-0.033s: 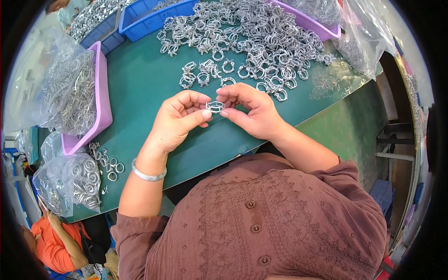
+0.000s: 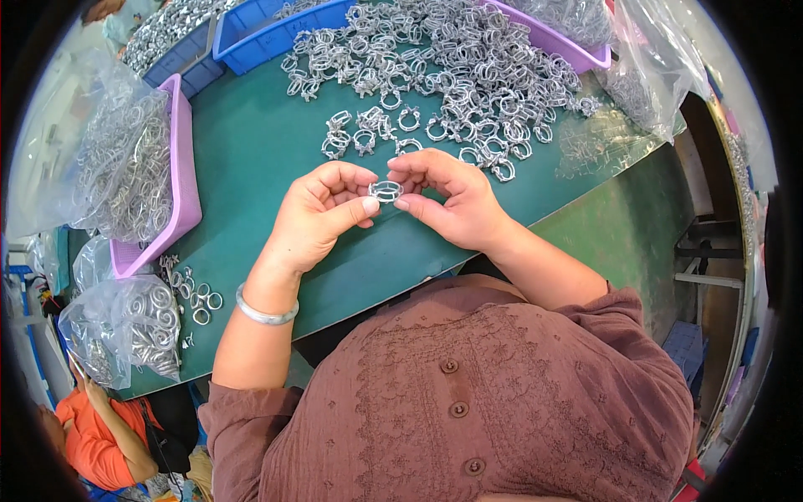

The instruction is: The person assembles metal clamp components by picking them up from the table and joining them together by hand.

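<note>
A small silver metal ring clamp [image 2: 386,191] is pinched between the fingertips of both my hands above the green table [image 2: 251,151]. My left hand [image 2: 322,219] grips its left side with thumb and forefinger, and a silver bangle [image 2: 264,311] circles that wrist. My right hand [image 2: 452,201] holds the clamp's right side. Just beyond my fingers a large heap of the same silver clamps [image 2: 452,67] spreads across the back of the table.
A purple tray [image 2: 186,184] at the left holds a clear bag of clamps [image 2: 117,167]. Blue bins [image 2: 268,33] and another purple tray [image 2: 569,46] stand at the back. A second bag [image 2: 125,326] and loose rings [image 2: 196,297] lie front left. A person in orange [image 2: 100,443] sits below.
</note>
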### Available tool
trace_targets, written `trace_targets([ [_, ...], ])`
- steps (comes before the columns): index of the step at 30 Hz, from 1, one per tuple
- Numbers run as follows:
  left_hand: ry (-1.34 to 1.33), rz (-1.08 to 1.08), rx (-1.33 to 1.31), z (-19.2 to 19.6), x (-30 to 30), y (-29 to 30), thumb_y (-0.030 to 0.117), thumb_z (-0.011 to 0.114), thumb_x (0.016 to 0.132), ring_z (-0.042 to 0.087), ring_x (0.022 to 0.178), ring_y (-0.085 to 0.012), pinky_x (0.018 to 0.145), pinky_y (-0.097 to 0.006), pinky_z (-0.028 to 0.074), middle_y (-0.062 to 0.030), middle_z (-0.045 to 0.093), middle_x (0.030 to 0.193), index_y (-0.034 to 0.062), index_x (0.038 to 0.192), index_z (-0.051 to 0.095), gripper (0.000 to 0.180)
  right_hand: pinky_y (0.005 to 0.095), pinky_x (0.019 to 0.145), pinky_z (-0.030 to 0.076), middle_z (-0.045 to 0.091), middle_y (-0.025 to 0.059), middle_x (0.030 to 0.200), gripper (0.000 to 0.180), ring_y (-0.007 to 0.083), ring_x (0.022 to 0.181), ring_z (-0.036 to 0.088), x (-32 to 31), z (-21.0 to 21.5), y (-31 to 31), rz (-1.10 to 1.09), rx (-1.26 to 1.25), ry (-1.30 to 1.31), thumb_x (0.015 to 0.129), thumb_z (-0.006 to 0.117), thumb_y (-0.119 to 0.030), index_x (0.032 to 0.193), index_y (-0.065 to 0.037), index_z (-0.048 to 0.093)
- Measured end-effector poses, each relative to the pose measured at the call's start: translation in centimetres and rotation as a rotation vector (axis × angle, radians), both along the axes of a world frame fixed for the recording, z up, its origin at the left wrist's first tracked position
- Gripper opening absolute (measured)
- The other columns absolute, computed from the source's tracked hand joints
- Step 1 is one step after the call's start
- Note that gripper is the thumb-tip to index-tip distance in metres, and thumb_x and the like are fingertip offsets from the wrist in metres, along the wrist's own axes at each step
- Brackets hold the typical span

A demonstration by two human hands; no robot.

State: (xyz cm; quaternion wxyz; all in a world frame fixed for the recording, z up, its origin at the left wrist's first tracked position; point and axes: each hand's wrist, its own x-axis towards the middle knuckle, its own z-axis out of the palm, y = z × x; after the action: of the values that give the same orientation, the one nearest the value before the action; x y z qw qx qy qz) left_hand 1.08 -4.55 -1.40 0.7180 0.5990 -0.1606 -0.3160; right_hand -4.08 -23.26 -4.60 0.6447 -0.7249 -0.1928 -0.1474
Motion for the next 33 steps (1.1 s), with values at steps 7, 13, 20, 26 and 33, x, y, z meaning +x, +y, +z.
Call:
trace_targets([
  [7,-0.045,0.009,-0.052,-0.26,0.03,0.08,-0.007,0.062,0.073,0.054,0.082,-0.0103,0.074,-0.023,0.047,-0.0045,0.055,0.092,0.0005,0.108,0.05,0.038,0.0234,0.064,0.048,0.058,0.0084,0.09,0.034,0.0125,0.073,0.059,-0.1,0.33,0.15,0.01,0.041,0.028,0.072,0.062,0.005,0.105,0.002,0.054],
  [13,-0.05,-0.001,-0.067,-0.35,0.07,0.03,-0.01,0.061,0.072,0.053,0.085,-0.0105,0.078,-0.023,0.046,-0.0045,0.054,0.094,0.0003,0.11,0.05,0.041,0.0233,0.064,0.048,0.058,0.0079,0.089,0.034,0.0119,0.072,0.059,-0.06,0.3,0.15,-0.014,0.044,0.001,0.072,0.061,0.005,0.106,0.002,0.054],
  [20,-0.053,-0.007,-0.062,-0.27,0.02,-0.05,-0.01,0.06,0.072,0.054,0.088,-0.0111,0.08,-0.023,0.046,-0.0047,0.054,0.095,-0.0004,0.112,0.049,0.042,0.0231,0.063,0.048,0.058,0.0075,0.088,0.035,0.0118,0.07,0.058,-0.09,0.57,0.2,-0.05,0.006,-0.045,0.072,0.061,0.006,0.106,0.0,0.054],
  [26,-0.171,-0.033,-0.001,-0.29,-0.25,-0.18,-0.01,0.06,0.073,0.054,0.089,-0.0111,0.079,-0.024,0.047,-0.0049,0.055,0.097,0.0002,0.109,0.054,0.038,0.0229,0.062,0.048,0.058,0.0072,0.087,0.034,0.0121,0.069,0.058,-0.03,0.49,0.14,-0.076,-0.024,-0.083,0.072,0.061,0.006,0.105,0.0,0.054],
  [33,-0.108,-0.044,-0.002,-0.93,0.17,-0.01,0.005,0.057,0.082,0.057,0.084,-0.0134,0.074,-0.025,0.048,-0.0072,0.059,0.097,-0.0004,0.11,0.053,0.029,0.0238,0.062,0.047,0.058,0.0074,0.087,0.033,0.0127,0.071,0.058,-0.07,0.71,0.27,-0.073,-0.047,-0.107,0.073,0.06,0.005,0.104,-0.001,0.055],
])
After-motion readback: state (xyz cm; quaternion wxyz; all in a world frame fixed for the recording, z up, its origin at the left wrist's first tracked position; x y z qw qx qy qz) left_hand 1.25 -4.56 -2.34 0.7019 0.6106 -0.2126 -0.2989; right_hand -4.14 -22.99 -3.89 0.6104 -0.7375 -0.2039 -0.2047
